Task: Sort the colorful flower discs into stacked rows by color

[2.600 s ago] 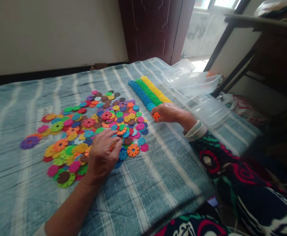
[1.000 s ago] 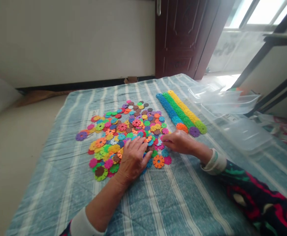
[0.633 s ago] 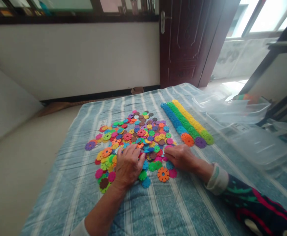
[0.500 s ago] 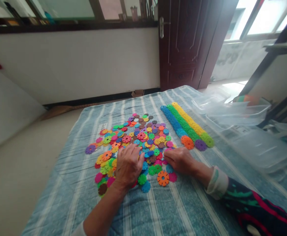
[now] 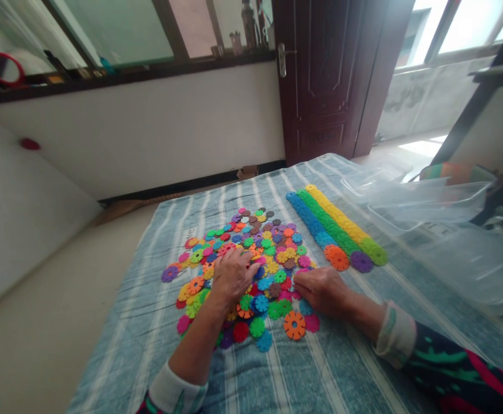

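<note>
A loose pile of small notched plastic discs [image 5: 272, 267] in many colours lies on the striped cloth. My left hand [image 5: 231, 276] reaches over the pile's middle, fingers apart and bent down onto the discs. At the pile's right edge rests my right hand [image 5: 323, 292], its fingers pinched together, and what is between them is hidden. Just in front of that hand lies an orange disc [image 5: 294, 325]. Three long overlapping rows stretch away at the right: a blue row [image 5: 307, 214], a green row [image 5: 326, 221] and a yellow row [image 5: 337, 213]. An orange disc [image 5: 336, 257] and a purple disc [image 5: 361, 261] lie at the near ends.
Clear plastic boxes [image 5: 432, 198] and a transparent lid [image 5: 471, 270] stand on the right of the cloth [image 5: 148, 322]. Behind are a white wall [image 5: 169, 126] and a dark red door [image 5: 324, 86].
My left hand has moved a little farther up the pile, uncovering discs near its front. My right hand stays pinched at the right edge. The whole view has shifted slightly.
</note>
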The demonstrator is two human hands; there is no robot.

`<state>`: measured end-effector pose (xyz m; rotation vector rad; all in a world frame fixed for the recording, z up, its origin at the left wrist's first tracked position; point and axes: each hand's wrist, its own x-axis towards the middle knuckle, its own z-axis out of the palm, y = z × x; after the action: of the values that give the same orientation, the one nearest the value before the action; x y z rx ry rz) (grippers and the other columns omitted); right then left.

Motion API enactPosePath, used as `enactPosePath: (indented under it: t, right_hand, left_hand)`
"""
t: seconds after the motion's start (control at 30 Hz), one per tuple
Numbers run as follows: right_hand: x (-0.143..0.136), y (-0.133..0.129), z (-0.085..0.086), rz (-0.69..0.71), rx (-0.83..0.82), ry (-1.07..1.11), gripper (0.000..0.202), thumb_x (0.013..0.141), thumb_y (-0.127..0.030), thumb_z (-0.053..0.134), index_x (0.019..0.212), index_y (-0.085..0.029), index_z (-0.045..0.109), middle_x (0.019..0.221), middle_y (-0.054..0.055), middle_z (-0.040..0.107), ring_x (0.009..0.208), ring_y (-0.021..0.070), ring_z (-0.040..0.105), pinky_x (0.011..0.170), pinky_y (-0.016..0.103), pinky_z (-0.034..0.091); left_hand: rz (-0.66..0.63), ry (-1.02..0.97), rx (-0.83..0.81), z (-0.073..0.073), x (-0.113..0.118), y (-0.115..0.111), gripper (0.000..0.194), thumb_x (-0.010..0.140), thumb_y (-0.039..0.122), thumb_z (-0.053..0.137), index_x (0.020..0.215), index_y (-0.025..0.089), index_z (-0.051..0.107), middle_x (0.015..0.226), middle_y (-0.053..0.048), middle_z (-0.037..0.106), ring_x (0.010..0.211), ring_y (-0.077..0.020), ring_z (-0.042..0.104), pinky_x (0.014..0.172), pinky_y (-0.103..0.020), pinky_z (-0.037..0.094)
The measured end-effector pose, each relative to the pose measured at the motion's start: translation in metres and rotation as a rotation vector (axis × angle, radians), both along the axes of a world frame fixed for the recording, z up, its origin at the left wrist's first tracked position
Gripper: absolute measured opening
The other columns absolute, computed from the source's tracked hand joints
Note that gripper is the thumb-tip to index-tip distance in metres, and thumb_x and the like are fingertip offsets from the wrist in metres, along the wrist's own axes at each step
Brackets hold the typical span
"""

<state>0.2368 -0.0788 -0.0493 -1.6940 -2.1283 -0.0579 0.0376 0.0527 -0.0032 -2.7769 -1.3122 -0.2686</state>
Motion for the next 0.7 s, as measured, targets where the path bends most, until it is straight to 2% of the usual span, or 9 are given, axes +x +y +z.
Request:
enactPosePath:
  t: [0.1,0.17,0.23,0.33,0.4,0.47,0.53,0.7]
  right_hand:
    - [0.000,0.001,-0.004,0.010,0.053,0.009,0.027,0.091,-0.025,0.044,0.070,-0.018,0.059,0.058,0.000,0.060,0.050,0.0095,0.044,0.053,0.029,0.015]
    - [0.000,0.001,-0.006,0.014,0.091,0.018,0.027,0.091,-0.025,0.044,0.069,-0.018,0.058,0.058,-0.001,0.060,0.050,0.0092,0.044,0.053,0.029,0.015]
    - [-0.001,0.001,-0.007,0.014,0.119,0.024,0.026,0.091,-0.024,0.045,0.069,-0.018,0.058,0.058,-0.001,0.060,0.051,0.0091,0.045,0.053,0.029,0.015]
    - [-0.001,0.001,-0.008,0.008,0.132,0.022,0.025,0.090,-0.024,0.046,0.069,-0.018,0.058,0.057,-0.001,0.061,0.051,0.0091,0.045,0.052,0.029,0.014]
    - [-0.001,0.002,-0.007,0.003,0.121,0.014,0.025,0.090,-0.023,0.047,0.068,-0.018,0.058,0.057,-0.001,0.060,0.050,0.0090,0.045,0.052,0.029,0.014]
    - [-0.002,0.003,-0.006,0.002,0.097,0.006,0.024,0.089,-0.023,0.048,0.068,-0.018,0.058,0.058,-0.001,0.061,0.050,0.0090,0.045,0.052,0.029,0.013]
    - [-0.002,0.003,-0.005,0.001,0.068,-0.002,0.023,0.089,-0.023,0.048,0.069,-0.018,0.058,0.059,0.000,0.062,0.051,0.0091,0.045,0.052,0.029,0.013]
    - [-0.003,0.004,-0.003,-0.011,-0.013,-0.024,0.021,0.090,-0.023,0.049,0.073,-0.018,0.061,0.062,0.000,0.064,0.053,0.0099,0.047,0.052,0.030,0.012]
  left_hand:
    - [0.030,-0.029,-0.008,0.002,-0.005,0.002,0.027,0.089,0.035,0.050,0.075,0.019,0.067,0.090,-0.008,0.068,0.090,-0.0224,0.061,0.081,-0.036,0.044]
    - [0.059,-0.047,0.009,0.003,-0.001,0.003,0.028,0.088,0.033,0.050,0.069,0.018,0.064,0.079,-0.007,0.066,0.084,-0.0209,0.061,0.080,-0.034,0.044]
    - [0.095,-0.065,0.042,0.004,0.008,0.003,0.026,0.087,0.033,0.051,0.073,0.017,0.065,0.083,-0.008,0.067,0.090,-0.0225,0.060,0.085,-0.036,0.044]
    - [0.170,-0.048,0.056,0.004,0.022,0.006,0.026,0.085,0.038,0.054,0.085,0.017,0.069,0.108,-0.012,0.066,0.112,-0.0292,0.053,0.096,-0.042,0.039]
    - [0.223,-0.014,0.014,0.003,0.029,0.010,0.027,0.081,0.038,0.058,0.094,0.017,0.070,0.125,-0.015,0.059,0.124,-0.0338,0.044,0.101,-0.047,0.036]
    - [0.248,0.001,-0.056,0.002,0.033,0.015,0.027,0.079,0.036,0.060,0.097,0.017,0.069,0.133,-0.014,0.053,0.127,-0.0346,0.041,0.101,-0.047,0.035]
    - [0.254,-0.015,-0.119,0.002,0.035,0.021,0.024,0.076,0.032,0.060,0.093,0.017,0.068,0.129,-0.013,0.055,0.123,-0.0319,0.045,0.099,-0.043,0.037]
    - [0.250,-0.093,-0.222,0.005,0.036,0.033,0.019,0.067,0.026,0.066,0.081,0.015,0.062,0.101,-0.010,0.064,0.103,-0.0270,0.055,0.087,-0.035,0.042]
